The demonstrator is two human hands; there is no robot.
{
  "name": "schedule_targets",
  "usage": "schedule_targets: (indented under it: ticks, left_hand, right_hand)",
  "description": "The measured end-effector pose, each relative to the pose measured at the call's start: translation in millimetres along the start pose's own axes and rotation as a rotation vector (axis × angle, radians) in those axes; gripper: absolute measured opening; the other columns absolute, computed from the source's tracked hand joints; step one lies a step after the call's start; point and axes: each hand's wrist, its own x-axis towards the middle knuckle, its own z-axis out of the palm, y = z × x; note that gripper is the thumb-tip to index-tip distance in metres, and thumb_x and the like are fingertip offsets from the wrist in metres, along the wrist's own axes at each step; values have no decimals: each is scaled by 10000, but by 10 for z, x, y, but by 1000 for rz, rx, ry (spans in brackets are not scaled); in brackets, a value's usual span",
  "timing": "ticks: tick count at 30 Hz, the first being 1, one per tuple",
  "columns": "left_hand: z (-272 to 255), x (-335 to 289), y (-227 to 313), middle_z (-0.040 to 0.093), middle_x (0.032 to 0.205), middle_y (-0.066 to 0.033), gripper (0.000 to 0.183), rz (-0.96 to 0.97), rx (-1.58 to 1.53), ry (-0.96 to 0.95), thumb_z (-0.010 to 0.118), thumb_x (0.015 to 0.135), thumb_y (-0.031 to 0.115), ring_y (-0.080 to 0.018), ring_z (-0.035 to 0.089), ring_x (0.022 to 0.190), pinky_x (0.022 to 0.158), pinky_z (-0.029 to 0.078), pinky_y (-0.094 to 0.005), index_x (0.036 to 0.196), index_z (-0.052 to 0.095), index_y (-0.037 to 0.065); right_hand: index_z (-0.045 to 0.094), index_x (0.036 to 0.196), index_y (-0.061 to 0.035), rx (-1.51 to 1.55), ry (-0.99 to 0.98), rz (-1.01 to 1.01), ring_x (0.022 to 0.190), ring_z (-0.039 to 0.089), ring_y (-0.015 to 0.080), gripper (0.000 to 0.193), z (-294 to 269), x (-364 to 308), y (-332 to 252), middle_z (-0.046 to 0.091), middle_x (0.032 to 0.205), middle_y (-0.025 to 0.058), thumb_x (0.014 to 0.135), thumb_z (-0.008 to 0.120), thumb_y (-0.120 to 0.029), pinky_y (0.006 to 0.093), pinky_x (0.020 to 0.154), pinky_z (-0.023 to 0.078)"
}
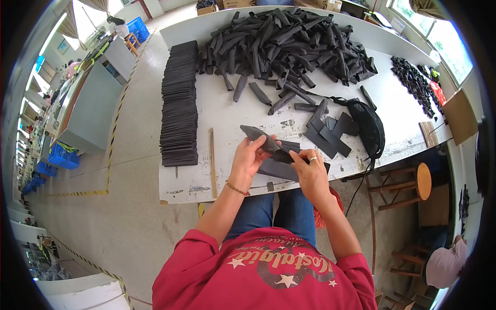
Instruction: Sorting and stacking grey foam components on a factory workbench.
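A dark grey fabric sleeve [253, 133] is held between my two hands just above the near edge of the white table [227, 111]. My left hand [247, 159] closes round its middle, with one end sticking out beyond the fingers. At the other end, my right hand [312, 175] pinches dark material between thumb and fingers; exactly what lies in that pinch is partly hidden. Dark flat pieces [278, 169] lie on the table beneath my hands. Several black flat rectangular pieces [326, 138] lie overlapping just to the right.
Rolled dark sleeves form a heap [289, 44] at the back. A long stack of flat dark pieces [179, 103] lines the left edge, near a wooden stick [212, 160]. A black pouch [367, 126] lies at right. A wooden stool [423, 181] stands beside the table.
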Motion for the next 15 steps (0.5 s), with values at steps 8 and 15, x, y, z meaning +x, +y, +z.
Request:
schedule_targets:
  ticks: [8,15]
  left_hand:
    - [79,-66,24,644,1087,-232,240,-18,-52,-40,546,951,59,-325,674,954,812,586,-432,1157,445,-10]
    - [353,-289,-30,641,1101,-229,245,176,16,21,558,954,72,-312,674,972,818,590,-428,1164,451,5]
  right_hand:
    - [667,1115,-42,-291,121,-101,897,533,268,343,-10,48,42,536,968,86,775,640,-7,392,775,437]
    - [638,1159,-40,-328,199,-127,897,529,278,380,84,117,-91,531,986,88,780,637,-14,405,792,436]
